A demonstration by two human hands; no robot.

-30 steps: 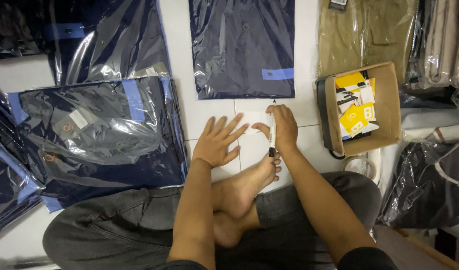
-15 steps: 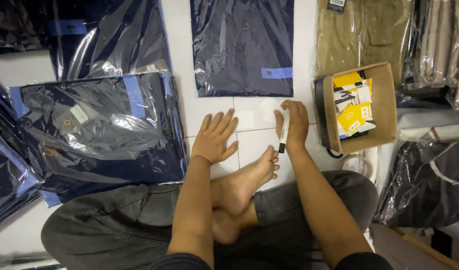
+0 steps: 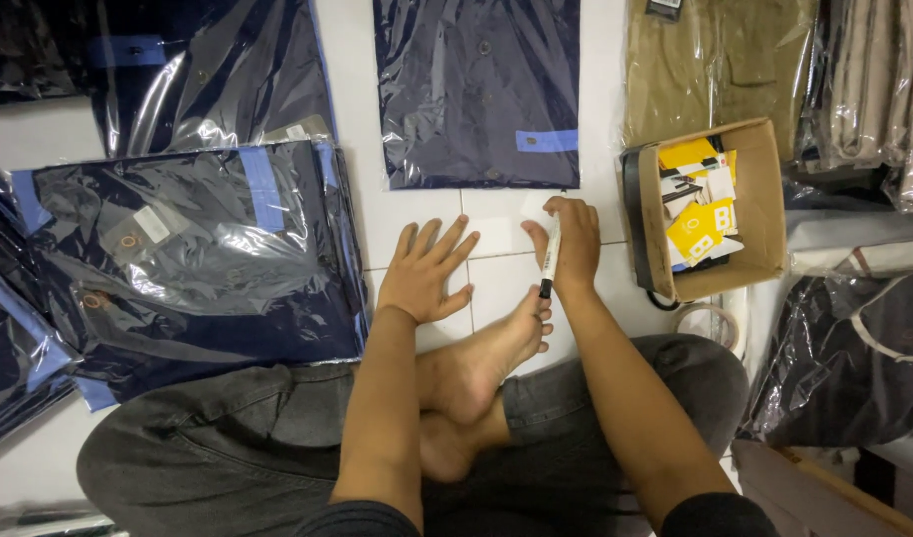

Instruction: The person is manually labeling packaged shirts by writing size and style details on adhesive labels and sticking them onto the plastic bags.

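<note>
I sit cross-legged on a white tiled floor (image 3: 426, 214). My right hand (image 3: 573, 244) grips a white marker pen (image 3: 550, 261) with a black tip that points down toward my bare foot (image 3: 491, 353). My left hand (image 3: 426, 270) rests flat on the tiles, fingers spread, holding nothing. Just beyond both hands lies a navy shirt in a clear plastic bag (image 3: 479, 89) with a blue tape strip. A stack of bagged navy shirts (image 3: 193, 254) lies to the left of my left hand.
A small cardboard box (image 3: 764, 204) of yellow and white tags stands right of my right hand. A tape roll (image 3: 710, 323) lies near my knee. Bagged olive shirts (image 3: 720, 65) and beige ones (image 3: 879, 89) fill the far right; more dark bags (image 3: 844, 363) lie at right.
My right hand lifted the marker off the floor and shifted slightly right, turning it upright in my grip. My left hand stayed flat on the tiles.
</note>
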